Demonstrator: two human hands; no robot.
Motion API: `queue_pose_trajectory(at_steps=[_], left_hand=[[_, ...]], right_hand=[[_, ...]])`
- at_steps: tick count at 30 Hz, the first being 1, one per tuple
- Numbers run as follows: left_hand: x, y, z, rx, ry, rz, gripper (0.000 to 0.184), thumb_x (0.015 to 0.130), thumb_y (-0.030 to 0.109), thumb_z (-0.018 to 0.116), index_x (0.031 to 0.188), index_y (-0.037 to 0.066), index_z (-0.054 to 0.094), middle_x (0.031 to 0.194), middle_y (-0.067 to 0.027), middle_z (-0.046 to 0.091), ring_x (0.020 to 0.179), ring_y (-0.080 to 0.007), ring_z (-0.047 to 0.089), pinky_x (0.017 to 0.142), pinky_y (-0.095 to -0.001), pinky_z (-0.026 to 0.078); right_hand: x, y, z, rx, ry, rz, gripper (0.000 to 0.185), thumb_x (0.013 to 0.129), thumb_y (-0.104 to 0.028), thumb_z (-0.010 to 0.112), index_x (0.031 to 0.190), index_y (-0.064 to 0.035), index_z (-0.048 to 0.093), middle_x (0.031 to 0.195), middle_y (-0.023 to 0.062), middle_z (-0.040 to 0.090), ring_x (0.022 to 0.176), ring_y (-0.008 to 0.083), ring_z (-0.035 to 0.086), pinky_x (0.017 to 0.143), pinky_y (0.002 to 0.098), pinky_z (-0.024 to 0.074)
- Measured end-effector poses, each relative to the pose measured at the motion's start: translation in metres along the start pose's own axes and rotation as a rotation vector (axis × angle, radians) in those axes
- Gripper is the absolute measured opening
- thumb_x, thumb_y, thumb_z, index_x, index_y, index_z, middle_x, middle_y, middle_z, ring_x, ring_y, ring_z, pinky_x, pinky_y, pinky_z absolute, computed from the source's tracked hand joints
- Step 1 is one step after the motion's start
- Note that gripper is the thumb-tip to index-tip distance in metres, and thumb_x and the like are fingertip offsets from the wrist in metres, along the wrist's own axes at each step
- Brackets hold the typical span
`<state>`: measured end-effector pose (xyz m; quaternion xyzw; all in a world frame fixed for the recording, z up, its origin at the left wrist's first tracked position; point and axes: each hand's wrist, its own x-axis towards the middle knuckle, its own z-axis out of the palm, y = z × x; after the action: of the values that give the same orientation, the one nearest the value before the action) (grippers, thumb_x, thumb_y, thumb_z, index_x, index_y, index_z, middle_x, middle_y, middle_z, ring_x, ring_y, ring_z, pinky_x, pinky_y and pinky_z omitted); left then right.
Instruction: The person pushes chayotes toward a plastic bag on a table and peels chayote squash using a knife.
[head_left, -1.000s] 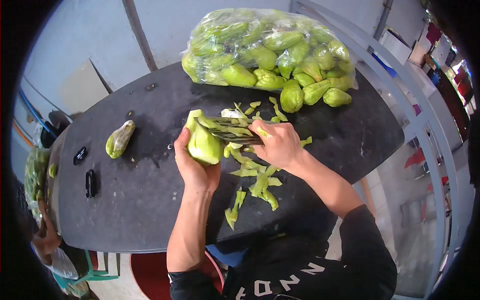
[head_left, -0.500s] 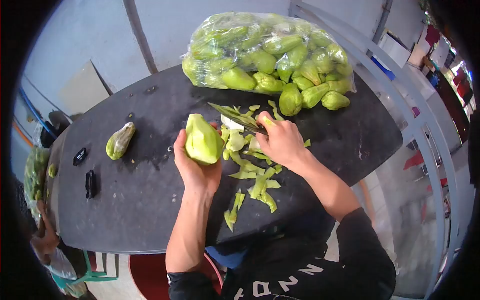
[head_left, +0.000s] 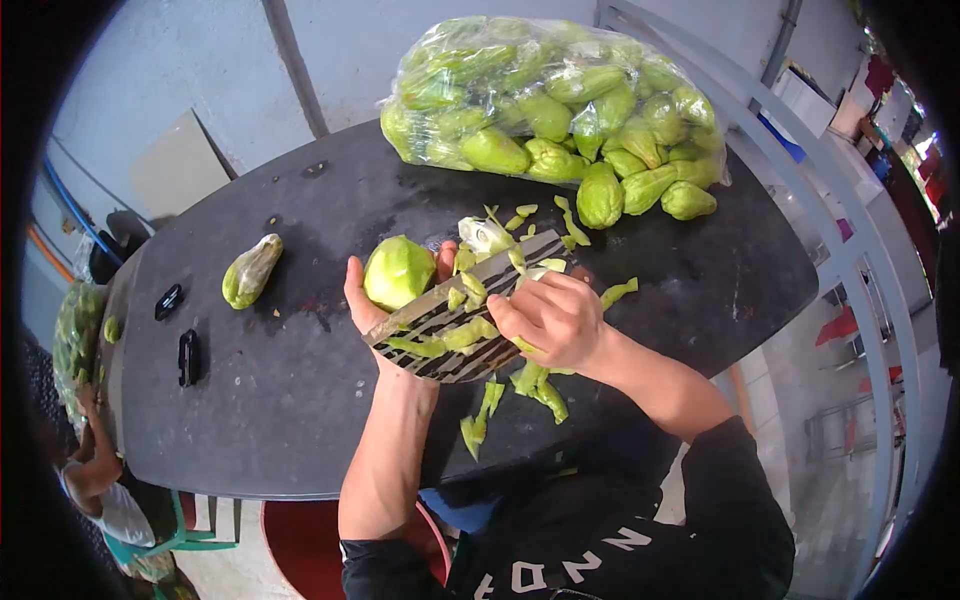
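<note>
A peeled light-green chayote (head_left: 398,273) rests in my left hand (head_left: 368,318), whose fingers curl round its sides. My right hand (head_left: 553,318) is closed on a broad knife (head_left: 470,345); its handle is hidden by the fingers. The blade lies flat to view, with strips of green peel stuck on it, and its far end overlaps my left palm just below the chayote. More peelings (head_left: 543,392) are scattered on the dark table beneath and beside the knife. A whitish piece (head_left: 484,236) lies behind the blade.
A clear plastic bag of chayotes (head_left: 550,100) stands at the table's back, with loose ones (head_left: 600,196) at its opening. One chayote (head_left: 252,272) and two black objects (head_left: 189,358) (head_left: 168,302) lie left on the table (head_left: 250,420). Another person (head_left: 98,480) is at far left. A metal railing (head_left: 870,290) runs right.
The knife has swung from beside the chayote to below it, its broad face now in view with peel on it. The chayote has tipped in my left hand, and the view has shifted slightly.
</note>
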<state>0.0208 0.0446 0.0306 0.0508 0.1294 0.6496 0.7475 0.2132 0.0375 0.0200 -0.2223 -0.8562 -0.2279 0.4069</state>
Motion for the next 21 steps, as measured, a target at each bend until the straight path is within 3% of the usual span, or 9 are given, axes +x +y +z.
queue_pose_trajectory(at_steps=[10, 17, 21], left_hand=[[0.004, -0.004, -0.016, -0.034, -0.09, -0.086, 0.063, 0.095, 0.05, 0.044, 0.121, -0.006, 0.055, 0.113, -0.0193, 0.063, 0.104, -0.0283, 0.064, 0.094, -0.0387, 0.054], [0.006, -0.004, -0.019, -0.034, -0.202, -0.107, 0.058, 0.094, 0.05, 0.044, 0.116, -0.003, 0.057, 0.109, -0.0173, 0.063, 0.1, -0.0272, 0.065, 0.09, -0.0387, 0.055], [0.005, -0.003, -0.017, -0.059, -0.148, -0.12, 0.058, 0.094, 0.049, 0.044, 0.115, -0.002, 0.058, 0.11, -0.0174, 0.064, 0.1, -0.0275, 0.065, 0.089, -0.0391, 0.055]], right_hand=[[0.002, 0.0, 0.0, -0.103, 0.008, -0.051, 0.016, 0.082, -0.012, 0.065, 0.097, -0.0056, 0.062, 0.066, -0.0026, 0.05, 0.061, 0.0127, 0.056, 0.053, 0.0281, 0.0437], [0.0, 0.0, 0.004, -0.123, 0.012, -0.07, 0.016, 0.082, -0.011, 0.065, 0.097, -0.0053, 0.061, 0.065, -0.0028, 0.049, 0.059, 0.0126, 0.053, 0.053, 0.0283, 0.0428], [0.0, -0.001, 0.004, -0.118, 0.02, -0.06, 0.017, 0.082, -0.011, 0.065, 0.097, -0.0054, 0.061, 0.065, -0.003, 0.049, 0.059, 0.0126, 0.053, 0.053, 0.0285, 0.0423]])
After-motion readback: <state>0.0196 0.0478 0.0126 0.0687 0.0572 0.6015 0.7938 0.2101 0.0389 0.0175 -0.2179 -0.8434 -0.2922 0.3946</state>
